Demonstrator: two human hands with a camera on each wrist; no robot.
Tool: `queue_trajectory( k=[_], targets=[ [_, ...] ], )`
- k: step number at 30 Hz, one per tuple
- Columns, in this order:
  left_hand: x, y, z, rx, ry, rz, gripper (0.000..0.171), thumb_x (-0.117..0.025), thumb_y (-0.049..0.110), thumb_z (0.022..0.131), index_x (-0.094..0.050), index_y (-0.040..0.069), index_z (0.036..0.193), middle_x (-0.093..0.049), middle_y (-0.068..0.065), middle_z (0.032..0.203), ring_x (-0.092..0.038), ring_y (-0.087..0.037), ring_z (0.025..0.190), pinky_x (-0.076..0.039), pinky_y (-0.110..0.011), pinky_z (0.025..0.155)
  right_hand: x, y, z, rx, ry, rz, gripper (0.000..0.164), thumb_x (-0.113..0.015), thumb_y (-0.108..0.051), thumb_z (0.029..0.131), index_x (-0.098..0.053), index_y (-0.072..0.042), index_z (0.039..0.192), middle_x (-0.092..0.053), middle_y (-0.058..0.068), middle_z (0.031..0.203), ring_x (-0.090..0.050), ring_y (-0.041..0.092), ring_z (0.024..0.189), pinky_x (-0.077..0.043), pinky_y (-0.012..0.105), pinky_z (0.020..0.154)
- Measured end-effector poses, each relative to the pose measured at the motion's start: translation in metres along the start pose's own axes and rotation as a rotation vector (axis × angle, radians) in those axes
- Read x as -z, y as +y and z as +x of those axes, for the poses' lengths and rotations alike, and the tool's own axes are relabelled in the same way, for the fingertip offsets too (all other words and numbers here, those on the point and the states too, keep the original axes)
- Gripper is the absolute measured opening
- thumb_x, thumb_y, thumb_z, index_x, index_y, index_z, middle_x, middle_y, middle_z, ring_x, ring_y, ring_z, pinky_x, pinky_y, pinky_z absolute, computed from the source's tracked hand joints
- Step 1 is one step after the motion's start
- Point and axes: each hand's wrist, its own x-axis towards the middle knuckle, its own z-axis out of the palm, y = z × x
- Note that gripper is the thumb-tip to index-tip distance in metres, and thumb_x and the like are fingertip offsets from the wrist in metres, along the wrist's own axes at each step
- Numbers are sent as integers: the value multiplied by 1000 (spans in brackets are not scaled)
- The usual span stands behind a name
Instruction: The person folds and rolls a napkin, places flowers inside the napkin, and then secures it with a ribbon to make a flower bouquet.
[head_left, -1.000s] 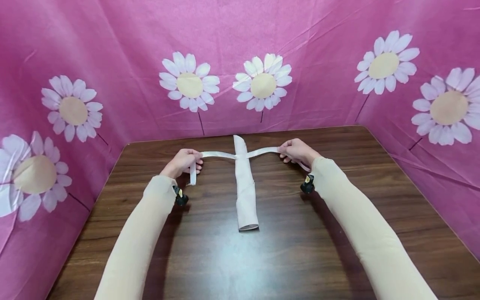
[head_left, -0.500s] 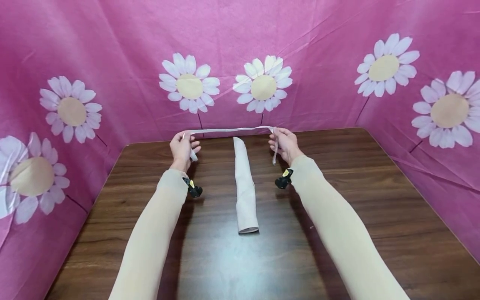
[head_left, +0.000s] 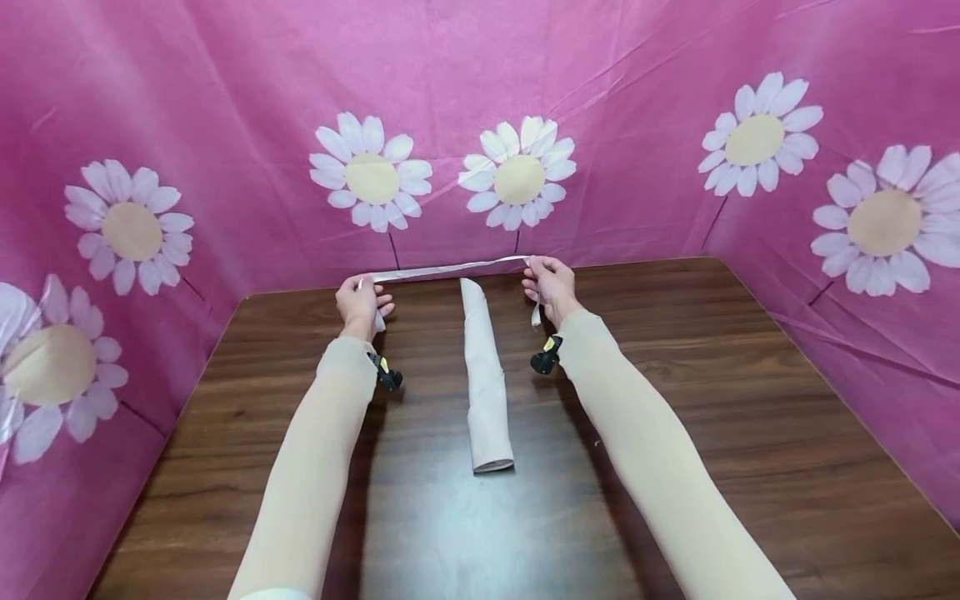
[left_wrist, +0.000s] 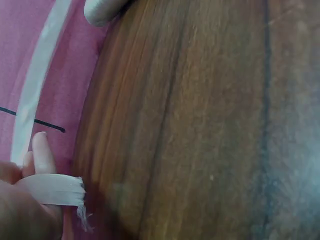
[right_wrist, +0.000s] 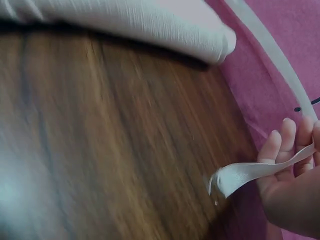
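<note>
A white ribbon (head_left: 450,270) stretches between my two hands, raised near the table's far edge beyond a rolled pale cloth (head_left: 486,375). My left hand (head_left: 358,305) pinches it near one end; a short frayed tail (left_wrist: 57,190) sticks out past the fingers in the left wrist view. My right hand (head_left: 551,287) pinches the other side, and its loose tail (right_wrist: 240,176) hangs down across the palm in the right wrist view. The cloth roll lies lengthwise on the table between my forearms, apart from both hands. Its near end shows folded layers.
The brown wooden table (head_left: 750,400) meets a pink curtain (head_left: 435,75) printed with white daisies at the back and both sides. A black wrist camera (head_left: 388,373) sits on the left sleeve, and another black camera (head_left: 545,356) on the right.
The ribbon, earlier lying across the top of the cloth roll, has been lifted off and carried toward the far edge. My right hand has come inward to the left. The roll stays put.
</note>
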Motion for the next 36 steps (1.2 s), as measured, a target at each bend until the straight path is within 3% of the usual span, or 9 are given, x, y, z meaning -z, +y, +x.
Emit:
queue_trajectory(
  k=[3, 6, 12, 16, 21, 27, 30, 33, 36],
  targets=[
    [1, -2, 5, 60, -28, 42, 6, -49, 14, 106, -55, 12, 104, -62, -17, 103, -66, -14, 59, -58, -28, 55, 3, 2, 6, 12, 16, -87, 7, -63, -18, 102, -61, -12, 100, -69, 16, 99, -65, 9, 58, -55, 22, 54],
    [2, -2, 9, 105, -85, 97, 14, -48, 14, 106, -55, 6, 115, -61, -12, 94, -66, -14, 59, -58, -28, 56, 8, 3, 9, 14, 17, -179, 9, -63, -15, 102, -61, -7, 103, -69, 20, 98, -65, 10, 54, -53, 21, 49],
    [10, 1, 15, 189, -217, 251, 41, -48, 19, 108, -47, -3, 141, -62, -9, 89, -67, -14, 61, -59, -27, 62, 12, 4, 8, 7, -46, -388, 21, -64, -16, 101, -65, 0, 115, -69, 13, 87, -65, 11, 51, -53, 23, 46],
    [14, 6, 18, 228, -286, 347, 44, -49, 22, 108, -45, -6, 142, -63, -9, 93, -68, -13, 63, -59, -27, 68, 14, 3, 11, 58, -48, -584, 22, -68, -18, 98, -69, 0, 111, -69, 10, 81, -65, 12, 50, -55, 26, 48],
    [22, 11, 20, 273, -366, 465, 45, -50, 21, 108, -46, -7, 141, -62, -8, 99, -68, -10, 70, -58, -26, 75, 15, 5, 14, 62, -43, -754, 20, -73, -19, 96, -72, 0, 102, -68, 5, 72, -62, 7, 47, -55, 24, 50],
    [32, 12, 16, 269, -348, 504, 42, -54, 14, 106, -49, -11, 139, -63, -5, 83, -67, -9, 65, -58, -22, 70, 14, 5, 12, 99, -72, -947, 17, -76, -22, 92, -73, -6, 93, -65, 0, 68, -60, 4, 46, -55, 22, 52],
    [34, 9, 14, 236, -327, 454, 38, -52, 10, 106, -49, -9, 138, -63, -5, 78, -68, -9, 61, -58, -22, 65, 15, 5, 11, 91, -56, -956, 17, -77, -22, 92, -71, -6, 91, -65, 0, 68, -60, 4, 46, -55, 23, 51],
    [34, 5, 11, 213, -269, 373, 34, -47, 6, 106, -46, -8, 137, -61, -8, 79, -68, -11, 58, -58, -23, 62, 17, 3, 8, 76, -10, -971, 21, -79, -26, 90, -71, -7, 90, -65, 1, 69, -60, 6, 44, -55, 25, 51],
    [35, 5, 8, 223, -196, 337, 36, -46, 5, 105, -45, -6, 139, -62, -9, 80, -68, -13, 55, -58, -24, 61, 17, 2, 4, 67, 12, -998, 24, -79, -31, 90, -71, -9, 89, -65, 1, 69, -61, 7, 44, -57, 30, 59]
  ],
)
